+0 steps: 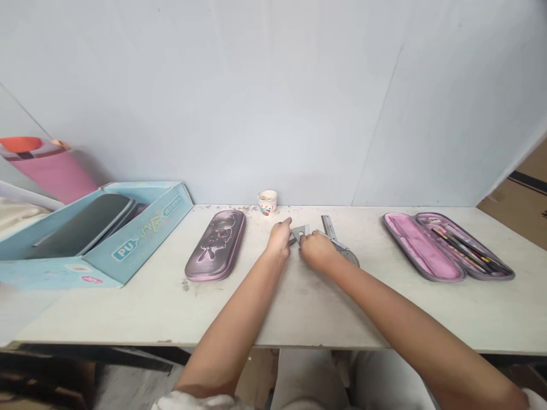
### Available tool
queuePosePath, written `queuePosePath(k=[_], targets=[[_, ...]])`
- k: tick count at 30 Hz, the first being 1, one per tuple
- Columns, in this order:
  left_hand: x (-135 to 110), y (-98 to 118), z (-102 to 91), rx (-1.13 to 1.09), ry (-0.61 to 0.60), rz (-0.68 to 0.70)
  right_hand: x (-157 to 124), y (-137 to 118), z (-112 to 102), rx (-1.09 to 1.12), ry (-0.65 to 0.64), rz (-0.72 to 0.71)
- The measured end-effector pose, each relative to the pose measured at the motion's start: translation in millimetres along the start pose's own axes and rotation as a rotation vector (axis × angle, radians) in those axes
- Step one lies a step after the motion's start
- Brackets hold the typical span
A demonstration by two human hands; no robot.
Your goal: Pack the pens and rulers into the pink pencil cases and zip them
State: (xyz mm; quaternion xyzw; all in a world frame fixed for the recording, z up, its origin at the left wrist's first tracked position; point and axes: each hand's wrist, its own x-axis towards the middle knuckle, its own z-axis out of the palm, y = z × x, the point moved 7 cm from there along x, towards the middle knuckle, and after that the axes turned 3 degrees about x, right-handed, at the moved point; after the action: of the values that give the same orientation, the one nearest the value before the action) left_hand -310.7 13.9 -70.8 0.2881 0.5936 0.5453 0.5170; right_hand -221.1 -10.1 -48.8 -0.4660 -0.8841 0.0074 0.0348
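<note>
My right hand (318, 250) is closed, its fingers pinching a clear triangular set square (301, 230) in front of me. Close by on the left, my left hand (280, 239) is curled with the thumb sticking out. A small grey piece (293, 239) shows at its fingers, too blurred to name. Behind my right hand a grey straight ruler (328, 226) lies on the table. Partly hidden under the right wrist is a grey rounded flat piece (352, 258). Left of my hands lies a closed dark pencil case (217, 245) with a pink raised picture.
A paper cup (268, 203) stands by the wall. On the right, an open pink-lined pencil case (444, 246) holds several pens (465, 249). At the left, a light-blue box (154, 230) contains a dark case (88, 225), with a pink bag (55, 171) behind it.
</note>
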Motion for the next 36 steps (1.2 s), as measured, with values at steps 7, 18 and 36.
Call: queuePosePath(k=[7,18,36], targets=[[-22,5,20.0,-0.098,-0.152,0.028,-11,29,-15,0.062,0.087,0.086],[-92,14,214.5,0.686,-0.538,0.800,-115,205,-58,0.399,0.668,0.353],[-96,-56,289.3,1.504,-0.581,0.908,-153,268,-8,0.094,0.328,0.388]])
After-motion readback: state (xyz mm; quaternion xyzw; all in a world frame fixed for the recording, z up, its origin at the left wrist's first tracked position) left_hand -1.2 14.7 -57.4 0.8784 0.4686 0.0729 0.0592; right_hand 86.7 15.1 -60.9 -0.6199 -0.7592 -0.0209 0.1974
